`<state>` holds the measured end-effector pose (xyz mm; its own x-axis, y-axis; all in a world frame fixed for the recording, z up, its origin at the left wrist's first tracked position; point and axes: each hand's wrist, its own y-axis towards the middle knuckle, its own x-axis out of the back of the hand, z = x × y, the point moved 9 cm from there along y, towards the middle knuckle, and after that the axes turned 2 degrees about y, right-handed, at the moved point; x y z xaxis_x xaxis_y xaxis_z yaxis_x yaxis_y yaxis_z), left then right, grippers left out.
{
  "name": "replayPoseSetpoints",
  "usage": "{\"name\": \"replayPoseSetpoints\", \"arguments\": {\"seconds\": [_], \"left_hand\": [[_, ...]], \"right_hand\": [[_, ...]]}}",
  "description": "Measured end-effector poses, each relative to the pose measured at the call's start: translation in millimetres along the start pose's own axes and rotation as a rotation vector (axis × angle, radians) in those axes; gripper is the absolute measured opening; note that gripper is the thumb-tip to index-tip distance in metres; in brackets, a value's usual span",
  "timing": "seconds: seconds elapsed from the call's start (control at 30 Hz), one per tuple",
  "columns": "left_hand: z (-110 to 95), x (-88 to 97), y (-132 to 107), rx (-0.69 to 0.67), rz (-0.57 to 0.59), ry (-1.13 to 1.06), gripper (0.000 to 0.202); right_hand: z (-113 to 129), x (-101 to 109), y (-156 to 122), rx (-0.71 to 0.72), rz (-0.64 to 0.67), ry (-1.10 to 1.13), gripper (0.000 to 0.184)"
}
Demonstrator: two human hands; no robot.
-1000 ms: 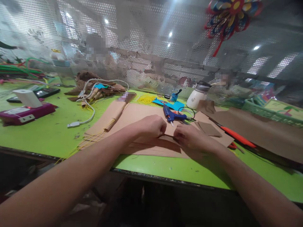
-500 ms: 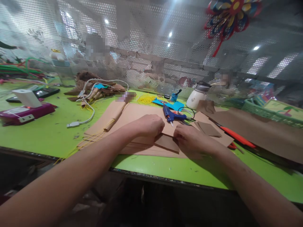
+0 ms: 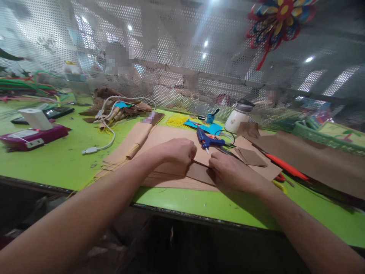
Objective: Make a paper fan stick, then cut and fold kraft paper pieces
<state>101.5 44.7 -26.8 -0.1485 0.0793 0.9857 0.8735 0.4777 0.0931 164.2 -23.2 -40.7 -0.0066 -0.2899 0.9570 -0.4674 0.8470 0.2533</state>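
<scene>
A small piece of brown paper [image 3: 200,173] lies between my hands, over a stack of light-brown paper sheets [image 3: 168,133]. My left hand [image 3: 179,152] is closed on its left end, the fingertips partly hidden. At the right end, my right hand [image 3: 228,169] pinches the same piece, thumb and fingers together. Just beyond my hands rests a blue glue gun [image 3: 207,140], its nozzle pointing toward me. Several small brown paper pieces [image 3: 251,156] lie right of it. On the left of the stack is a rolled paper piece [image 3: 139,140] with yellow strings.
Orange-handled scissors [image 3: 286,166] and a large brown sheet [image 3: 285,146] lie at right, near a green basket [image 3: 308,134]. A white kettle-like jug [image 3: 238,116] stands behind. At left are a purple power strip [image 3: 37,137] and a white USB cable [image 3: 110,137].
My right hand has shifted slightly left over the right end of the brown paper piece, covering more of it. My left hand has barely moved.
</scene>
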Motion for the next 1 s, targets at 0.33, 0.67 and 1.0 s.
{"name": "replayPoseSetpoints", "arguments": {"seconds": [0.33, 0.67, 1.0], "left_hand": [[7, -12.3, 2, 0.202, 0.093, -0.589, 0.042], [8, -2.2, -4, 0.229, 0.042, -0.705, 0.026], [-9, 12.9, 2, 0.020, -0.152, -0.636, 0.025]], "right_hand": [[15, 16, 3, 0.054, -0.225, 0.000, 0.010], [-23, 31, -2, -0.126, -0.377, 0.486, 0.021], [-51, 21, -5, -0.448, -0.134, 0.910, 0.027]]}}
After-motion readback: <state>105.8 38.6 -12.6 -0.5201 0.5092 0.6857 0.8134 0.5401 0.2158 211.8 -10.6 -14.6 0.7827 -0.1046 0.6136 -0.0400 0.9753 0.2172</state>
